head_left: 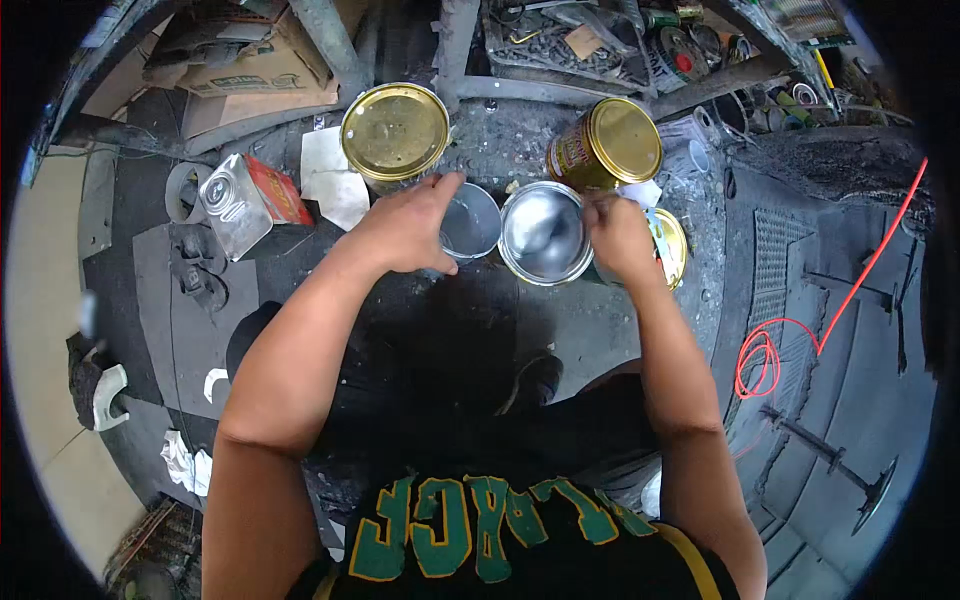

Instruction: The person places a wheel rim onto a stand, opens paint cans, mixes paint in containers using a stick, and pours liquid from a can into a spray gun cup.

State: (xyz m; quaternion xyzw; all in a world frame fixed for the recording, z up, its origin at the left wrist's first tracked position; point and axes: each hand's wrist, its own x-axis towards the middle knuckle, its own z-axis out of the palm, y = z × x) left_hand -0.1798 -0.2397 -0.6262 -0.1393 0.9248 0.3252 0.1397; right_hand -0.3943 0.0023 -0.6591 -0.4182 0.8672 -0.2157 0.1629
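A clear plastic cup (478, 222) stands beside an open metal can (545, 240) with a shiny silver-grey inside. My left hand (412, 228) wraps around the cup's left side, thumb low and fingers at the top. At the can's right edge, the curled fingers of my right hand (622, 238) grip the rim. Behind that hand sits a gold-lidded can (673, 245), partly covered by a light-blue flat strip (657, 228). Two closed cans with gold lids stand farther back, one (395, 132) behind my left hand and one (625, 142) behind my right.
A rectangular metal tin (240, 207) with a red label is at left, near white paper (335, 190). Metal frame legs (335, 40) and a tray of small parts (565, 50) border the back. A red cord (760, 365) lies coiled at right.
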